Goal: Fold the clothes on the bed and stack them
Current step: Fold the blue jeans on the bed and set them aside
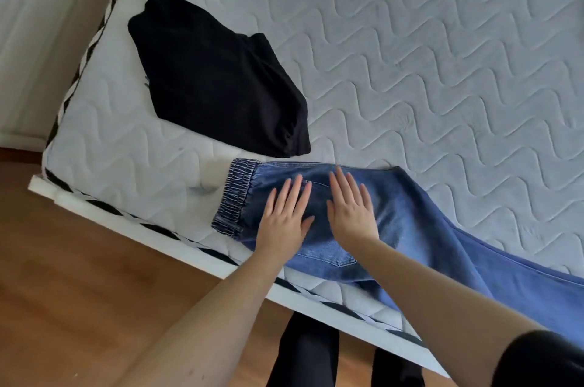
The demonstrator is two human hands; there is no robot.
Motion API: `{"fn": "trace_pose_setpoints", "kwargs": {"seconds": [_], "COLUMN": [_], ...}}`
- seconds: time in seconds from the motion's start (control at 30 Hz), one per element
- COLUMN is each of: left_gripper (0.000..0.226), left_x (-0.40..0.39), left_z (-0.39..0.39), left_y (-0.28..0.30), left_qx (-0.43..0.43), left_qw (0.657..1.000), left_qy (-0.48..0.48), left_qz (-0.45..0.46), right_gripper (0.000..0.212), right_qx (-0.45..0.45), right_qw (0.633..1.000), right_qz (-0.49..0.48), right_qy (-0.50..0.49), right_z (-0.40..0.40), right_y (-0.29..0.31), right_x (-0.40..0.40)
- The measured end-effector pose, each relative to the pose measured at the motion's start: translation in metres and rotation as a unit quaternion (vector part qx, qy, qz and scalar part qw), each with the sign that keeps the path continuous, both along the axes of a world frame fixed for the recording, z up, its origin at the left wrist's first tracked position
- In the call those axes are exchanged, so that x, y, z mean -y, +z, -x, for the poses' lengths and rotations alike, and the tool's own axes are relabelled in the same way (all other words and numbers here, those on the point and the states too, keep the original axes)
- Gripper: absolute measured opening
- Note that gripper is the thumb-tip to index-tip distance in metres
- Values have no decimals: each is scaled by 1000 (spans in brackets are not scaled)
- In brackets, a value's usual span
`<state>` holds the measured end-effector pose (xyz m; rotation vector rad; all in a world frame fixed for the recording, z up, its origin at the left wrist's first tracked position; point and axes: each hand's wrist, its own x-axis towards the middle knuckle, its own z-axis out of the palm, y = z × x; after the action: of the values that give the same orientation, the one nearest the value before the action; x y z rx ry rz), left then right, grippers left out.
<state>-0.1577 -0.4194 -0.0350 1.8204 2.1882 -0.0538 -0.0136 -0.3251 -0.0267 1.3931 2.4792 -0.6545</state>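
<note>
Both hands lie flat on the blue jeans (395, 222) at centre frame, palms down, gripping nothing. The left hand (286, 219) has its 4 fingers straight and slightly spread, tips toward the elastic waistband (235, 193). The right hand (350, 212) sits just beside it, fingers straight and fanned a little wider, thumb pointing toward the left hand; a narrow strip of denim shows between the 2 hands.

The jeans lie along the near edge of the mattress (442, 54), waistband at centre left and legs running to the lower right, where the frame cuts them off. A folded black garment (221, 80) lies in the upper left, close to the waistband corner but apart from it. The quilted surface to the upper right is bare.

The white bed frame (151, 231) runs diagonally below, with wooden floor (79, 291) in the lower left. A black sleeve (543, 361) covers the right upper arm at the lower right corner. Dark legs at the bottom centre are hard to make out.
</note>
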Motion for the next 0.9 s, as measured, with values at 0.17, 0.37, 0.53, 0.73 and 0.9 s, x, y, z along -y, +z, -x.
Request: {"fn": "trace_pose_setpoints", "kwargs": {"seconds": [0.17, 0.37, 0.53, 0.73, 0.9], "left_gripper": [88, 90, 88, 64, 66], "left_x": [6, -11, -25, -51, -71], "left_z": [6, 6, -25, -118, -224], "left_y": [-20, -24, 6, 27, 35], "left_qx": [-29, -67, -89, 4, 43], "left_qw": [991, 962, 968, 978, 957], "left_qy": [16, 9, 19, -126, -238], "left_qz": [127, 263, 235, 169, 159], "right_gripper": [68, 76, 75, 72, 72], "right_qx": [109, 140, 132, 126, 131], "right_qw": [991, 986, 990, 987, 964], "right_qz": [57, 27, 28, 54, 88], "right_qy": [43, 88, 34, -89, -214], "right_z": [-42, -78, -123, -240, -330], "right_y": [-32, -33, -10, 11, 19], "right_x": [-16, -35, -23, -2, 24]}}
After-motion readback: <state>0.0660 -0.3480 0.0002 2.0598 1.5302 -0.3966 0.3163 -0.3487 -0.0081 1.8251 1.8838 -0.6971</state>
